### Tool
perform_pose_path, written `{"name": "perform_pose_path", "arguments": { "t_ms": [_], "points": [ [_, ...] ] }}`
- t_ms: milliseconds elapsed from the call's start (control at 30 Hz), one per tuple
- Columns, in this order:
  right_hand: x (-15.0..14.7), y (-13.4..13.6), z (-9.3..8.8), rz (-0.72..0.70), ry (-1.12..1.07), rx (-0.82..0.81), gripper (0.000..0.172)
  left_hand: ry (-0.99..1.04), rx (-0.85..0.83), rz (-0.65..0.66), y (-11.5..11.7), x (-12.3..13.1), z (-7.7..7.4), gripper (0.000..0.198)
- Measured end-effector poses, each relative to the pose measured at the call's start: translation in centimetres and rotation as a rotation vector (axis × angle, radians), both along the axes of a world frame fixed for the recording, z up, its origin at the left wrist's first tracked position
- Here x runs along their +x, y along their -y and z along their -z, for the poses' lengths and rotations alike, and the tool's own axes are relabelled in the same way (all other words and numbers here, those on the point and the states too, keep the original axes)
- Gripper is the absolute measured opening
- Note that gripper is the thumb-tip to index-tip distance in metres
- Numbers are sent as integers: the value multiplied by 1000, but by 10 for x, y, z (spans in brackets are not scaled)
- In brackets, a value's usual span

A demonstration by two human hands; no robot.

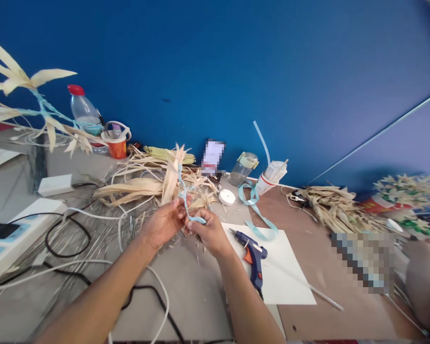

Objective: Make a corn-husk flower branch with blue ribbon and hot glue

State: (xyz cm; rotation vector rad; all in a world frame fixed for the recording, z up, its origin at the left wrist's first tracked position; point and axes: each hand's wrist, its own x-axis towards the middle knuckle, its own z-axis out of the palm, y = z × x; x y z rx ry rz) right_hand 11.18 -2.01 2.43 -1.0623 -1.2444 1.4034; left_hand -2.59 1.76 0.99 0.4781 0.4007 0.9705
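My left hand [164, 222] is closed on the stem of a dried corn-husk bundle [172, 179] that stands upright above the table. A light blue ribbon [185, 198] winds down the bundle. My right hand [209, 231] pinches the lower end of that ribbon just beside the left hand. Both hands meet over the grey tabletop [186, 282], in front of a heap of loose husks [136, 186].
A blue glue gun [253, 255] lies on a white sheet [283, 267] right of my hands. Cables [68, 234] and a power strip [7, 239] lie at left. Bottle [84, 114], orange cup [116, 145], jar [242, 168] and tape roll [227, 197] stand behind. Another person's hand [424, 277] is at far right.
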Motion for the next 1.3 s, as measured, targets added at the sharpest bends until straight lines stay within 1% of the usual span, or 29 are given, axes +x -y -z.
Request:
{"name": "perform_pose_path", "arguments": {
  "t_ms": [100,267,367,500,567,733,800,900,967,1067,1200,1300],
  "points": [
    [0,0,1,-50,-76,-28,18,4,27,-4,-1,-1,-1,23],
    [-2,1,4,-75,-82,-75,24,-26,65,9,1,-1,-3,24],
    [-2,1,4,-104,-115,-78,24,-36,101,1,3,1,-3,27],
    [-1,0,5,-118,-145,-73,23,-98,116,-32,4,3,-1,24],
    [0,0,5,-116,-161,-77,24,-102,105,-9,5,4,-1,25],
    [2,0,5,-128,-198,-79,28,-35,67,75,5,1,-2,33],
    [3,0,5,-141,-207,-73,29,-48,70,88,4,-1,-2,31],
    [3,1,4,-152,-196,-74,28,-73,94,57,4,-2,-1,23],
    [2,1,4,-150,-183,-72,27,-98,99,31,3,-1,-2,21],
    [1,0,5,-135,-128,-35,22,-162,80,-12,4,2,-3,24],
    [0,0,4,-76,87,28,15,-287,59,-94,5,6,-2,28],
    [0,0,2,-23,230,61,9,-317,82,-144,5,8,0,27]
  ]
}}
